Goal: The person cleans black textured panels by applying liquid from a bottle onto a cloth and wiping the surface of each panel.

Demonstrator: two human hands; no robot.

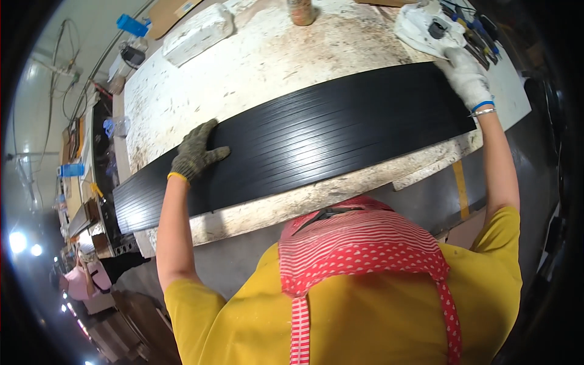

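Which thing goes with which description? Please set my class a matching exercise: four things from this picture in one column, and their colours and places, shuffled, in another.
Column one
1. Left hand
2. Right hand
3. Panel
4. Container

Column two
A. Black and lined, lying along the table
B. In a white glove, at the panel's right end
C. Orange-brown, cut off by the picture's top edge
D. In a dark grey-green glove, on the panel's left part

Right pairs: 1-D, 2-B, 3-A, 4-C
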